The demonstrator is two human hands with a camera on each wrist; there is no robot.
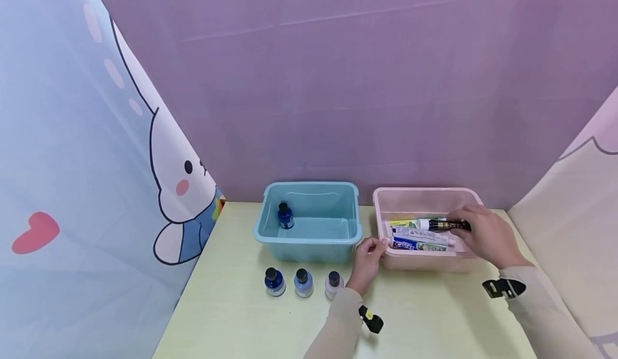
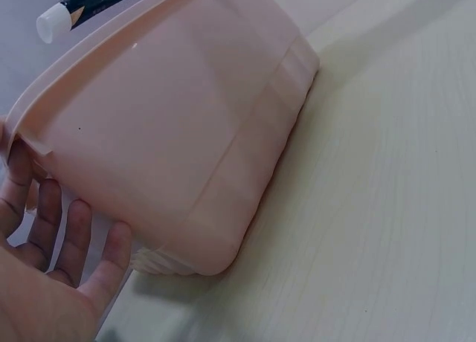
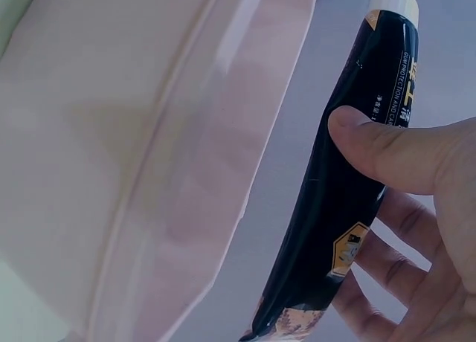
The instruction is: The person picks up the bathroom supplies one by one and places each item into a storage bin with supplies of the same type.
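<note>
A pale yellow table (image 1: 232, 316) carries two plastic bins, twelve o'clock being its far side. The pink bin (image 1: 429, 262) sits at three o'clock from the teal bin (image 1: 309, 251). The right hand (image 1: 487, 235), curled with thumb against fingers, grips a black toothpaste tube (image 3: 320, 215) over the pink bin, its white cap toward nine o'clock. The left hand (image 1: 367, 265) pinches the same bin's rim at eight o'clock, its other fingers loosely bent beneath. Inside lie a white-and-lilac tube (image 1: 420, 235), a blue-and-green tube (image 1: 415, 245) at its six o'clock side and a partly covered yellow-green tube (image 1: 402, 223). A dark blue black-capped bottle (image 1: 285, 217) stands within the teal bin toward nine o'clock; outside, dark blue (image 1: 275, 284), light blue (image 1: 303, 285) and pale lilac bottles (image 1: 334, 286) stand at seven, six and five.
</note>
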